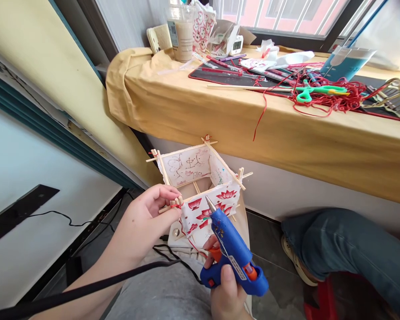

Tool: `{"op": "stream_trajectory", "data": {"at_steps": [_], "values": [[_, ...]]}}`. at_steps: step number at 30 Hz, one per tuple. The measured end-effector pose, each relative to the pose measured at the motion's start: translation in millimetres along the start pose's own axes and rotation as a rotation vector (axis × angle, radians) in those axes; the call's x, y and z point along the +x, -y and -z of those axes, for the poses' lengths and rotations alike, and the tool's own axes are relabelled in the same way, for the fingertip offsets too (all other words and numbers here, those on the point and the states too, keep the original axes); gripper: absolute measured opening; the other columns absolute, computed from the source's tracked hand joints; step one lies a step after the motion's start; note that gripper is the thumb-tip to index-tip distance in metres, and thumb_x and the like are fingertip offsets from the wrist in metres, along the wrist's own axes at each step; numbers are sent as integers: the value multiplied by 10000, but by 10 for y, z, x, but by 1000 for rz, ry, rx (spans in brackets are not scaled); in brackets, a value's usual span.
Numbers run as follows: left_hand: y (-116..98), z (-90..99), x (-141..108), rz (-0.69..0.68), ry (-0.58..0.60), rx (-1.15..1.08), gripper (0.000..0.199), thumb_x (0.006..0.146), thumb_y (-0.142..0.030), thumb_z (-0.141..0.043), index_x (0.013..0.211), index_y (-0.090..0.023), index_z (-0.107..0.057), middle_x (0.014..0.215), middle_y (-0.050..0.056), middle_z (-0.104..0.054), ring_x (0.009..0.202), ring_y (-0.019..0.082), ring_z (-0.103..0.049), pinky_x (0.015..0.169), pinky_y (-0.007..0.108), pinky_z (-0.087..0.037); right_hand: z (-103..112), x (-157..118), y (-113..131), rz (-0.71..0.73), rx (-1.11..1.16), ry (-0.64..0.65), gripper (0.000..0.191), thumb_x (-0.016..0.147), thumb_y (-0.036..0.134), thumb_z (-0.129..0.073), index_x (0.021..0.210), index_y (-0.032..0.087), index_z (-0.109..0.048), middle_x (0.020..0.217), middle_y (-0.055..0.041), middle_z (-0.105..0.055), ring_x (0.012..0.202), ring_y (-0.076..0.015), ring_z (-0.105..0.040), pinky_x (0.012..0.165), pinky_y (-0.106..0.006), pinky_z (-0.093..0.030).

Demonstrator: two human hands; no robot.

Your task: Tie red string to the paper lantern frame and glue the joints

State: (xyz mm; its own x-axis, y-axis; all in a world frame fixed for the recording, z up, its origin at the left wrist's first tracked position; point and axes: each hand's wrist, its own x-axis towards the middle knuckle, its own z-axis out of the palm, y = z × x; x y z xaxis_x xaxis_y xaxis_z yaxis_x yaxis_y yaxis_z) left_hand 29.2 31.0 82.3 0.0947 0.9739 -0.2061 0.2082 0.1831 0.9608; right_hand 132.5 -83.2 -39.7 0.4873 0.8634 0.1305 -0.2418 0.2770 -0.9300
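Observation:
A square lantern frame (216, 155) of thin wooden sticks stands on my lap, with white paper walls bearing red lotus prints and drawn marks. Red thread ties its stick corners. My left hand (153, 211) pinches the near-left corner, where the stick ends stick out between thumb and fingers. In my right hand (225, 284) is a blue hot glue gun (235, 244) with an orange trigger. Its metal nozzle points up and left, just in front of the near paper wall. I cannot tell whether the nozzle touches the paper.
A yellow-clothed ledge (186, 102) ahead carries red thread (346, 95), green scissors (306, 93), a drink cup (182, 38) and a cup of blue liquid (345, 62). A black cord (120, 275) crosses my left forearm. Another person's leg (340, 249) is at the right.

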Motion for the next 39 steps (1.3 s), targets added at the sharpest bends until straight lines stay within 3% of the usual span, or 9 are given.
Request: {"op": "stream_trajectory", "data": {"at_steps": [8,13,34,39], "values": [[8,-42,16,29,-28,-64,126,596,-154,-673,675,-166,-574,842,-26,-580,702,95,-573,602,179,-481,51,-8,-27,28,9,30,240,861,373,-475,1039,220,-525,812,-18,-627,622,-139,-567,574,-277,-483],[-12,-76,15,52,-74,-94,152,568,-147,-677,675,-156,-569,835,-21,-580,673,93,-560,578,181,-474,55,-29,-51,37,32,14,314,847,341,-487,1129,204,-493,856,-40,-636,606,-155,-599,582,-301,-493],[39,-11,-4,12,22,-62,155,610,-188,-717,701,-170,-593,834,-8,-593,739,121,-594,640,204,-504,59,-34,-27,39,-37,37,370,859,384,-461,1182,204,-442,880,-55,-631,609,-161,-597,586,-316,-507],[29,-3,-1,20,14,-48,158,605,-200,-714,703,-168,-594,834,-1,-600,741,135,-599,642,220,-504,55,-29,-7,-6,-43,67,311,857,413,-452,1065,190,-516,873,-61,-622,615,-156,-575,558,-299,-496]]}}
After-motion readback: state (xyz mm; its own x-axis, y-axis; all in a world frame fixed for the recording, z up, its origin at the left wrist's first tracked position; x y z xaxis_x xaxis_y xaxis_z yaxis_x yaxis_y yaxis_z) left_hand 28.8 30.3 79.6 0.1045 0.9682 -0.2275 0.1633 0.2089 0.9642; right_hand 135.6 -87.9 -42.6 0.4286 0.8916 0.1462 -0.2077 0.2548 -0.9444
